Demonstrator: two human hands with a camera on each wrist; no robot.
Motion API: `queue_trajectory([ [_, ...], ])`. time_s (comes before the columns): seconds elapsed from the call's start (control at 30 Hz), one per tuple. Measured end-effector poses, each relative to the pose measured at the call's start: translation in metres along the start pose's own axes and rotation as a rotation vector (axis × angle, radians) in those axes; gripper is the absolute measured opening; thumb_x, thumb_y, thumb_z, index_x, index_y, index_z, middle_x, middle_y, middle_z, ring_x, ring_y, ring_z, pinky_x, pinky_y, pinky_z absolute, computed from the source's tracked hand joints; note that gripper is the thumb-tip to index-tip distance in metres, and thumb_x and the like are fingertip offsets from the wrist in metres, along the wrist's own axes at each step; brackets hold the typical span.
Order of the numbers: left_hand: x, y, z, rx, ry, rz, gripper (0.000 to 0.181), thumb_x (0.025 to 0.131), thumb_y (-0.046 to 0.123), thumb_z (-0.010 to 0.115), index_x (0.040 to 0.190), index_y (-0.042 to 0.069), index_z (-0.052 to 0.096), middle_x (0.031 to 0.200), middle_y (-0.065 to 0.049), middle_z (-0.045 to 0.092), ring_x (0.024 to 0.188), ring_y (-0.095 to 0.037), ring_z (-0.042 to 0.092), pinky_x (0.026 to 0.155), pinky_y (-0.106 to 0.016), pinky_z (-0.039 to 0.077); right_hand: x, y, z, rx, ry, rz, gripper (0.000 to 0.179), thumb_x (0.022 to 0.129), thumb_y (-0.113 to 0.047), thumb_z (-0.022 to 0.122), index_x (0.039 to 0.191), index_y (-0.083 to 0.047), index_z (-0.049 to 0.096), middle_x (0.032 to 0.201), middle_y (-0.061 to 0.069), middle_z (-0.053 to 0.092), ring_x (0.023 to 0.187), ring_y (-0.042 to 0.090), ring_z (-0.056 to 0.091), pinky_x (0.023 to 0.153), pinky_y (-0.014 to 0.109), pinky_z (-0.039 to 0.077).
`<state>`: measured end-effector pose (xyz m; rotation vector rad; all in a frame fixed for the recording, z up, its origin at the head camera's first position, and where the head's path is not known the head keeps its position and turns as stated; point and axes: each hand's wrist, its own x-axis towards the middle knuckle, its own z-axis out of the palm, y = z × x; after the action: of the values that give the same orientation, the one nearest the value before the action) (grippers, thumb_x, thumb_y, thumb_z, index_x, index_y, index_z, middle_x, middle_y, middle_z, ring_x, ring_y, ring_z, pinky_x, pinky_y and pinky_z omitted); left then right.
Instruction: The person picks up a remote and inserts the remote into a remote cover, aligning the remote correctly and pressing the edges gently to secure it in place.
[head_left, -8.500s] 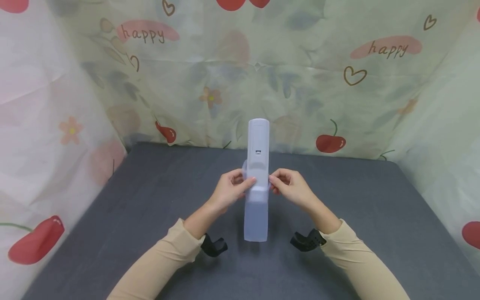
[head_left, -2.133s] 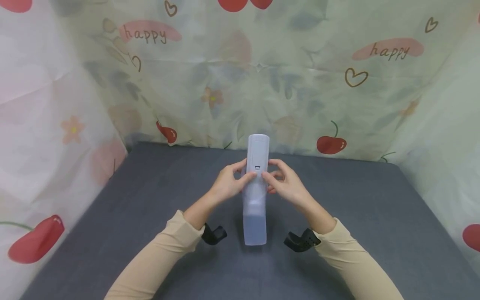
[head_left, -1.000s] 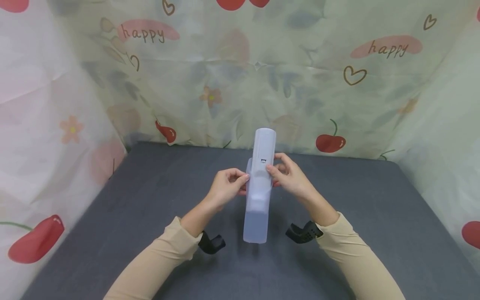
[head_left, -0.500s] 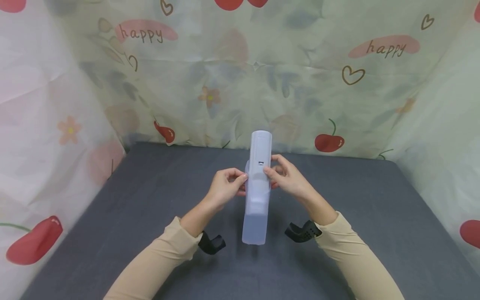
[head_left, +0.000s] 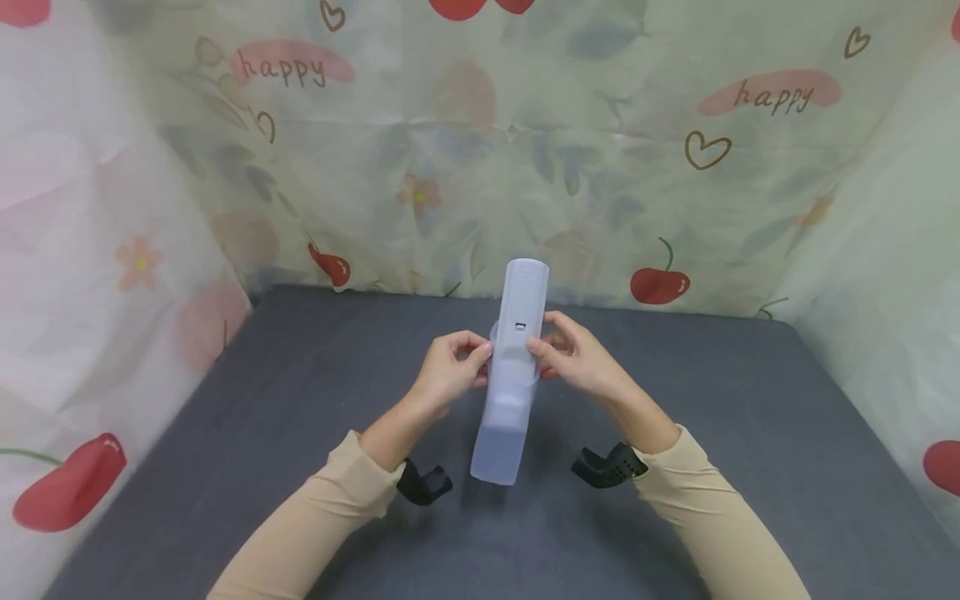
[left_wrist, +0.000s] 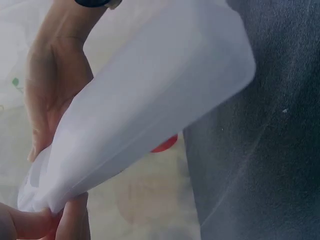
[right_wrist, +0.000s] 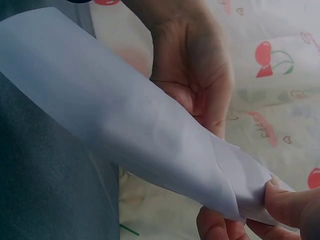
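A white remote control [head_left: 527, 287] is held nearly upright in the head view, its back with a small battery-cover latch facing me. A translucent soft sleeve [head_left: 498, 454] surrounds its lower part, and the sleeve's bottom end hangs past the remote, tilted left. My left hand [head_left: 447, 371] pinches the sleeve's edge on the left between thumb and fingertips. On the other side my right hand [head_left: 581, 358] grips the remote and sleeve, thumb on the back, fingers behind. In the right wrist view the sleeve [right_wrist: 130, 115] ends partway along the remote [right_wrist: 245, 175].
A dark grey cloth-covered table [head_left: 300, 433] lies below the hands. Printed curtains [head_left: 480, 167] with cherries and "happy" lettering enclose the back and sides. Black straps [head_left: 609, 465] stick out from both wrists.
Compared with the earliest frame, the remote sits deeper in the sleeve. My right thumb has moved onto the remote's back. In the last half second the sleeve's bottom end swung left.
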<state>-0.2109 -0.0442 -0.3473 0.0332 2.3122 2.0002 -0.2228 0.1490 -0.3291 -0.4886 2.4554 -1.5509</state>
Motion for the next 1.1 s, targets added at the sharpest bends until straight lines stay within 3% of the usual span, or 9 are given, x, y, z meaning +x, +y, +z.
queue_trajectory([
  [0.23,0.001,0.003,-0.003,0.005,-0.070,-0.007,0.022,0.094,0.012,0.054,0.109,-0.003,0.059,0.102,-0.018,0.064,0.082,-0.017,0.063,0.074,-0.033,0.057,-0.001,0.003,-0.002,0.005,0.006,-0.017,0.044,0.096,-0.020,0.052,0.134,-0.002,0.038,0.105,0.025,0.060,0.078,0.015,0.060,0.074,0.031,0.053],
  [0.37,-0.001,0.005,-0.005,-0.019,-0.107,0.010,0.037,0.096,0.018,0.052,0.131,0.012,0.044,0.115,-0.022,0.062,0.087,-0.024,0.066,0.072,-0.036,0.057,0.000,0.004,0.000,0.008,0.002,-0.026,0.044,0.097,-0.018,0.051,0.135,-0.002,0.038,0.102,0.022,0.058,0.076,0.013,0.060,0.075,0.032,0.053],
  [0.47,-0.002,0.008,-0.006,0.010,-0.139,0.023,0.048,0.095,0.027,0.053,0.139,0.024,0.034,0.117,-0.021,0.060,0.089,-0.028,0.066,0.070,-0.039,0.057,0.000,0.005,0.002,0.014,-0.013,-0.032,0.045,0.097,-0.018,0.051,0.136,-0.002,0.039,0.104,0.021,0.057,0.080,0.013,0.061,0.078,0.036,0.054],
  [0.57,-0.002,0.009,-0.005,0.079,-0.163,0.033,0.055,0.093,0.034,0.056,0.142,0.026,0.033,0.117,-0.020,0.055,0.093,-0.030,0.063,0.071,-0.043,0.057,-0.001,0.007,0.003,0.019,-0.038,-0.049,0.045,0.096,-0.017,0.051,0.137,-0.002,0.038,0.105,0.021,0.056,0.086,0.017,0.063,0.082,0.042,0.054],
  [0.73,-0.001,0.008,-0.004,0.143,-0.134,0.060,0.061,0.087,0.031,0.066,0.140,0.019,0.037,0.113,-0.018,0.050,0.091,-0.028,0.060,0.069,-0.044,0.057,-0.002,0.007,0.004,0.024,-0.071,-0.071,0.049,0.096,-0.014,0.053,0.140,-0.002,0.035,0.110,0.022,0.053,0.094,0.024,0.063,0.087,0.044,0.052],
  [0.93,0.001,0.006,-0.005,0.144,-0.096,0.108,0.057,0.088,0.026,0.066,0.137,0.017,0.040,0.109,-0.018,0.054,0.080,-0.024,0.062,0.061,-0.040,0.057,-0.005,0.009,0.004,0.074,-0.065,-0.039,0.057,0.092,-0.011,0.058,0.142,-0.004,0.032,0.112,0.020,0.053,0.093,0.020,0.062,0.088,0.039,0.051],
  [1.1,0.002,0.006,-0.007,0.122,-0.067,0.109,0.056,0.088,0.025,0.065,0.137,0.017,0.040,0.108,-0.018,0.054,0.074,-0.022,0.062,0.065,-0.043,0.057,-0.006,0.013,0.004,0.061,-0.056,0.046,0.041,0.091,-0.016,0.061,0.125,0.004,0.050,0.105,0.018,0.063,0.090,0.017,0.063,0.089,0.042,0.051],
])
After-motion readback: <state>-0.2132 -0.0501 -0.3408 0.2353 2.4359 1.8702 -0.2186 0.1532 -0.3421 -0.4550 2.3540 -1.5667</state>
